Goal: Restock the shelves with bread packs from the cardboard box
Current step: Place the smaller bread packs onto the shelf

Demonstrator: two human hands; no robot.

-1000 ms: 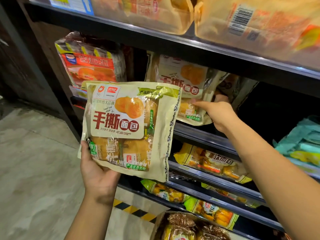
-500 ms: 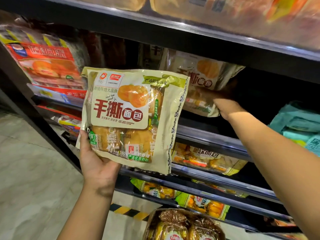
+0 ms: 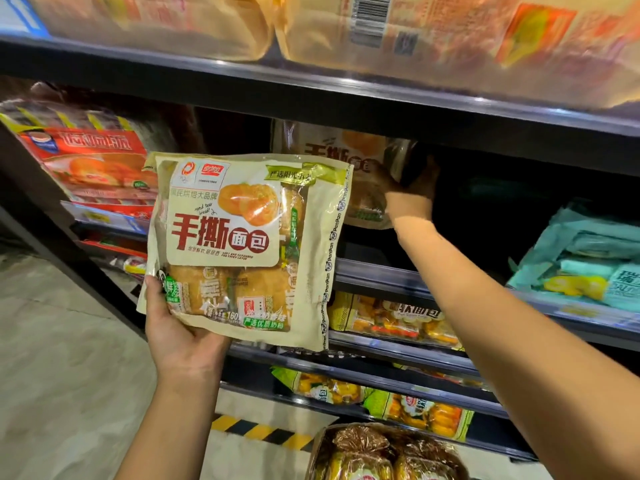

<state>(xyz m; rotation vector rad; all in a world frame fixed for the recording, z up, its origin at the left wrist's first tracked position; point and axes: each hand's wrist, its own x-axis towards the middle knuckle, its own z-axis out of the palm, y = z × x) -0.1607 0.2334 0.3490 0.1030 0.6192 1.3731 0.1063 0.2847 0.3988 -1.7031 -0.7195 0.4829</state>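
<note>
My left hand (image 3: 180, 336) grips the bottom left corner of a cream bread pack (image 3: 242, 244) with red characters, held upright in front of the shelves. My right hand (image 3: 410, 194) reaches deep into the middle shelf and holds the right side of a second, matching bread pack (image 3: 332, 150) standing there in shadow. That pack is partly hidden behind the one I hold. The cardboard box (image 3: 384, 452) shows at the bottom edge, with gold-wrapped bread packs inside.
A red bread pack (image 3: 90, 161) stands at the left of the middle shelf (image 3: 398, 271). Teal packs (image 3: 585, 261) lie at its right. The upper shelf (image 3: 311, 74) carries large bread bags. Lower shelves hold yellow and green packs (image 3: 398, 320). Yellow-black floor tape (image 3: 256, 431) runs below.
My right hand has pushed the shelf pack further back and upright into the shadow. The held pack stays in my left hand, and the view has moved closer.
</note>
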